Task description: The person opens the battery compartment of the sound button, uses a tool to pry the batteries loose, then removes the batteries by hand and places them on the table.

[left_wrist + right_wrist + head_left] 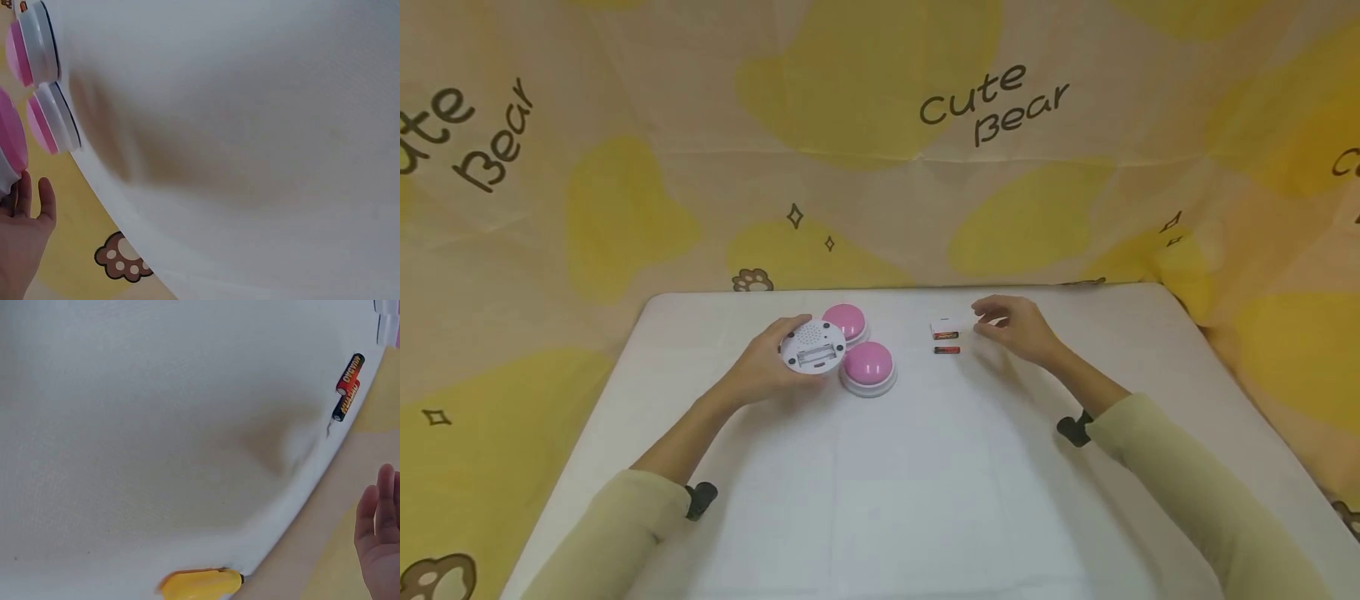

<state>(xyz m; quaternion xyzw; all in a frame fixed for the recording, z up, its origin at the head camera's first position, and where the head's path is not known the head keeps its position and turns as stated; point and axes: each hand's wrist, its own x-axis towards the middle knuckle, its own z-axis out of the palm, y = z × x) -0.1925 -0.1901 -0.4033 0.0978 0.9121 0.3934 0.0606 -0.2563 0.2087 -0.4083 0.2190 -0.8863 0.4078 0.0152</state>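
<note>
My left hand (pixel 767 367) grips a round white push button (pixel 814 346) by its edge, underside turned toward me. Its battery compartment lies uncovered, with speaker holes above it; the pink dome (pixel 11 134) shows in the left wrist view. Two more pink-domed buttons stand upright beside it, one nearer (pixel 868 367) and one farther back (pixel 844 321). My right hand (pixel 1018 329) hovers at the right of two red-and-black batteries, the front one (pixel 947 351) and the back one (pixel 946 336). Its fingers are loosely bent, thumb apart, holding nothing. A small white piece (pixel 943 323) lies behind the batteries.
A white-covered table (pixel 917 500) bears everything. In the right wrist view a yellow handle-like object (pixel 200 585) with a dark collar lies near the table's edge. Behind the table hangs a yellow patterned cloth (pixel 865 167). Dark wrist bands (pixel 702 500) show below the sleeves.
</note>
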